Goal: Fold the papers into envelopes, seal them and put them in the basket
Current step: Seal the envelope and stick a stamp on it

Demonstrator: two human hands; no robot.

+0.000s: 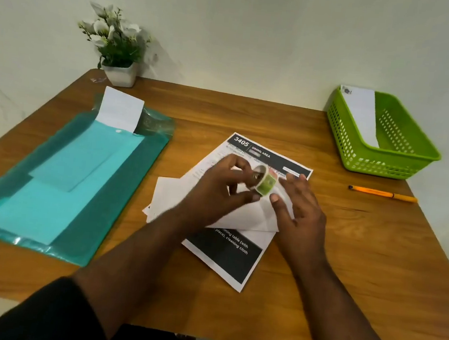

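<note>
A folded white paper envelope [251,216] lies at the table's middle on a printed sheet [225,260]. My left hand [216,188] holds a small roll of green stickers [264,183] just above the envelope, thumb and fingers curled round it. My right hand [298,212] sits beside the roll with its thumb tip touching the roll's lower edge and its fingers resting on the envelope. A green plastic basket [400,156] stands at the far right with one sealed white envelope [363,114] leaning inside it.
A teal plastic folder [121,201] with light blue sheets [60,181] and a white paper [121,109] covers the left side. An orange pen [382,194] lies right of my hands. A potted white flower [117,47] stands at the back left by the wall.
</note>
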